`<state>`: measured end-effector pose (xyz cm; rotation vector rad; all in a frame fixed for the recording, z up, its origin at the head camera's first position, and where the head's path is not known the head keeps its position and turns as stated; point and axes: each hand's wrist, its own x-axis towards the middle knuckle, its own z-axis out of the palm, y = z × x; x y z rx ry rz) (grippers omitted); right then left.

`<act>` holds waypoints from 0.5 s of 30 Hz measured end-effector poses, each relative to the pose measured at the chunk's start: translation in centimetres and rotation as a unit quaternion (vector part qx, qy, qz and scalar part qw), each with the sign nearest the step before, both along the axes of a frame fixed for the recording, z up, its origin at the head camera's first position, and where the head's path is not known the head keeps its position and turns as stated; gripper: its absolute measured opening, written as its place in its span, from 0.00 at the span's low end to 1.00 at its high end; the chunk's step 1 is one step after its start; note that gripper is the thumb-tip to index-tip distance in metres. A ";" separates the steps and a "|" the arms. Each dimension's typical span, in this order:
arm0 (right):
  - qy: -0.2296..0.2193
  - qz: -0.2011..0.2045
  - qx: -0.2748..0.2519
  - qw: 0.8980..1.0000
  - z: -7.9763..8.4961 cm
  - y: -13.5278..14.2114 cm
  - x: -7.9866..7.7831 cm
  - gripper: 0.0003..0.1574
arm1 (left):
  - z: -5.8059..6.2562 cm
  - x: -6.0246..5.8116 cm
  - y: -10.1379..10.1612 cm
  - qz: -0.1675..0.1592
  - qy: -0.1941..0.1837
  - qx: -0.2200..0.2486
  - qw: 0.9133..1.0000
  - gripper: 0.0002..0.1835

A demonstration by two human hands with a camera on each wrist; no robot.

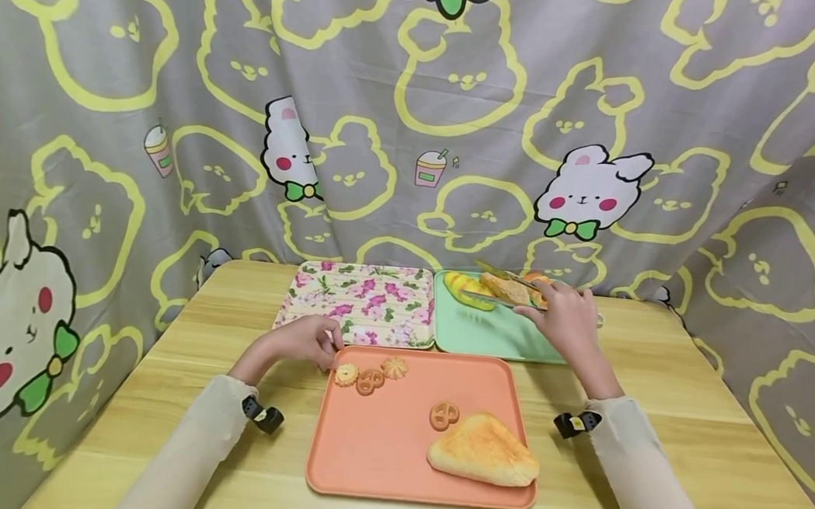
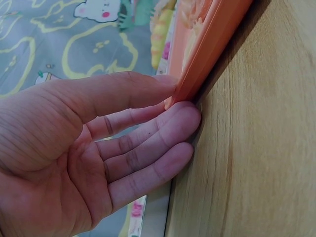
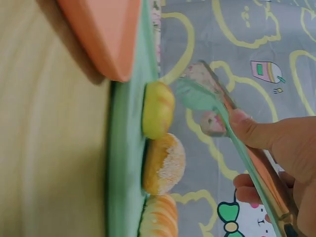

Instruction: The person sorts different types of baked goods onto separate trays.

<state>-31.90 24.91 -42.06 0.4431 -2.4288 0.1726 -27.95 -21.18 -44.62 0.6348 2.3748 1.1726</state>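
Note:
My left hand (image 1: pixel 307 339) pinches the rim of the orange tray (image 1: pixel 375 447) at its far left corner, thumb over the edge and fingers against its outer side. In my right hand (image 1: pixel 568 319) is a pair of metal tongs (image 3: pixel 240 148), its arms spread above the green tray (image 1: pixel 465 336). In the right wrist view the tong tips show nothing between them. Beside them on that tray, a yellow bread roll (image 3: pixel 158 111), a sugar-topped roll (image 3: pixel 165 163) and a striped roll (image 3: pixel 159 217) lie in a row.
The orange tray bears a triangular bread (image 1: pixel 483 450), a pretzel cookie (image 1: pixel 443 416) and a small group of cookies (image 1: pixel 370 381) near my left hand. Left of the green tray lies a floral tray (image 1: pixel 369 303). A patterned curtain (image 1: pixel 356 173) hangs behind the wooden table (image 1: pixel 677 427).

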 end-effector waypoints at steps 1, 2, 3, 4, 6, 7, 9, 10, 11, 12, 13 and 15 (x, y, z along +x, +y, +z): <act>-0.008 0.006 -0.004 1.000 0.2 0.1 0.0 0.39 | -0.1 0.0 0.1 0.000 -0.001 0.000 1.000 0.12; -0.015 0.014 -0.012 1.000 0.5 0.2 0.0 0.39 | -0.2 -0.1 0.1 0.000 -0.002 0.002 1.000 0.12; -0.024 0.026 -0.022 0.999 0.7 0.2 0.0 0.38 | -0.3 -0.1 0.2 0.001 -0.005 0.002 1.000 0.12; -0.035 0.038 -0.032 0.998 1.0 0.3 0.0 0.38 | -0.4 -0.2 0.3 0.002 -0.006 0.002 1.000 0.12; -0.057 0.070 -0.051 0.995 1.5 0.4 0.1 0.37 | -0.6 -0.2 0.4 0.003 -0.006 0.001 1.000 0.12; -0.067 0.087 -0.059 0.992 1.7 0.4 0.1 0.37 | -0.6 -0.2 0.4 0.003 -0.006 0.000 1.000 0.12; -0.088 0.133 -0.068 0.985 2.1 0.4 0.2 0.35 | -0.6 -0.2 0.4 0.004 -0.005 -0.003 1.000 0.12; -0.099 0.158 -0.067 0.980 2.2 0.4 0.2 0.34 | -0.5 -0.2 0.3 0.004 -0.005 -0.005 1.000 0.12; -0.109 0.186 -0.064 0.974 2.4 0.3 0.2 0.34 | -0.5 -0.2 0.3 0.005 -0.004 -0.007 1.000 0.12; -0.116 0.215 -0.058 0.968 2.6 0.3 0.2 0.33 | -0.5 -0.2 0.2 0.005 -0.005 -0.009 1.000 0.12; -0.123 0.244 -0.052 0.961 2.7 0.2 0.2 0.33 | -0.4 -0.3 0.1 0.004 -0.005 -0.011 1.000 0.12; -0.136 0.296 -0.037 0.945 3.2 0.1 0.1 0.32 | -0.4 -0.4 -0.1 0.005 -0.004 -0.015 1.000 0.12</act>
